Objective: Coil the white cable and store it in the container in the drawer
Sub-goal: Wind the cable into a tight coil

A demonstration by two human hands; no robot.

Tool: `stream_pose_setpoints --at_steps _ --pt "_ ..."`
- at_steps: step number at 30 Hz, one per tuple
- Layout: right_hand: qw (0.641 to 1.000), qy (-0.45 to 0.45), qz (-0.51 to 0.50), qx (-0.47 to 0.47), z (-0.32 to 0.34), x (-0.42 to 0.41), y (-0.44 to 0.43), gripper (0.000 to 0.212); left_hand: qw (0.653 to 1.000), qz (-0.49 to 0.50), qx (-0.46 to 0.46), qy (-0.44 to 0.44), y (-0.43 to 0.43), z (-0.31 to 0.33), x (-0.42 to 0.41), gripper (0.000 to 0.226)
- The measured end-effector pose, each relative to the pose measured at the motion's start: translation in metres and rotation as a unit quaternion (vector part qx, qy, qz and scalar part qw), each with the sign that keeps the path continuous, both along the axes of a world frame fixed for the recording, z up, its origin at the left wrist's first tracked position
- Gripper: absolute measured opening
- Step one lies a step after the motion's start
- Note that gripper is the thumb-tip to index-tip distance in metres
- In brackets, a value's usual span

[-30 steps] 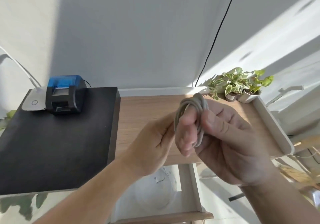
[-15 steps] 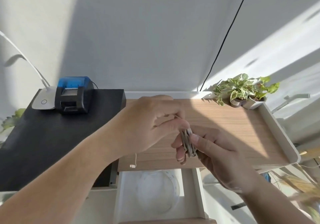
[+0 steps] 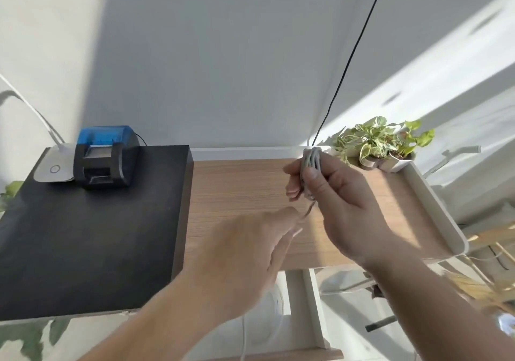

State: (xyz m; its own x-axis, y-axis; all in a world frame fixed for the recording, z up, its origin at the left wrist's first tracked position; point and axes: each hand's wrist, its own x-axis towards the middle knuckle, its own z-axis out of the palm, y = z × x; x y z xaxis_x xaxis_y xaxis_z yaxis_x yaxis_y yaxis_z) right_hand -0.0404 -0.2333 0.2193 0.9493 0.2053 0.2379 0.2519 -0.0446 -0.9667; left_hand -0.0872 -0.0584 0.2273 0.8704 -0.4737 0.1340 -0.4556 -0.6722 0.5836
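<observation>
A pale wall fills the background, lit by slanting bands of sun on the right, with a thin black cord running down it. Below sits a wooden desktop with a raised white rim along its far and right edges. Two small potted plants stand in the far right corner of that surface. To the left, a black top carries a blue-and-black printer and, just beside it, the white base of a lamp.

Over the desktop, the right hand is raised with its fingers closed around the white cable, which is wound into a tight bundle of loops; the thumb presses the loops against the fingers, and the top of the bundle sticks out above them. A loose strand leads down from the bundle toward the left hand, which is lower and blurred. Its fingers are pinched together at the strand, but the blur hides how firm that grip is. More of the cable hangs below the left forearm, near the bottom edge.

Under the front edge of the desktop, the white drawer stands open. A clear round container sits inside it, partly hidden by the left arm.
</observation>
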Motion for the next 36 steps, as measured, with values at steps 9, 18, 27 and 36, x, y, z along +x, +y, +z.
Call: stream_pose_setpoints --at_steps 9,18,27,36 --pt "0.958 0.18 0.159 0.158 -0.021 -0.05 0.012 0.044 0.994 -0.074 -0.076 0.015 0.028 0.028 0.043 0.027" --pt "0.929 0.094 0.154 0.323 0.037 -0.047 0.009 0.03 0.973 -0.009 -0.156 0.167 -0.004 -0.029 -0.004 0.037" --pt "0.993 0.093 0.035 0.066 -0.017 -0.024 0.007 0.038 0.989 -0.013 0.139 -0.05 0.0 0.043 -0.004 0.018" --pt "0.94 0.215 0.215 0.152 -0.018 -0.057 0.014 0.032 0.966 -0.123 -0.104 0.203 0.028 0.029 0.029 0.021"
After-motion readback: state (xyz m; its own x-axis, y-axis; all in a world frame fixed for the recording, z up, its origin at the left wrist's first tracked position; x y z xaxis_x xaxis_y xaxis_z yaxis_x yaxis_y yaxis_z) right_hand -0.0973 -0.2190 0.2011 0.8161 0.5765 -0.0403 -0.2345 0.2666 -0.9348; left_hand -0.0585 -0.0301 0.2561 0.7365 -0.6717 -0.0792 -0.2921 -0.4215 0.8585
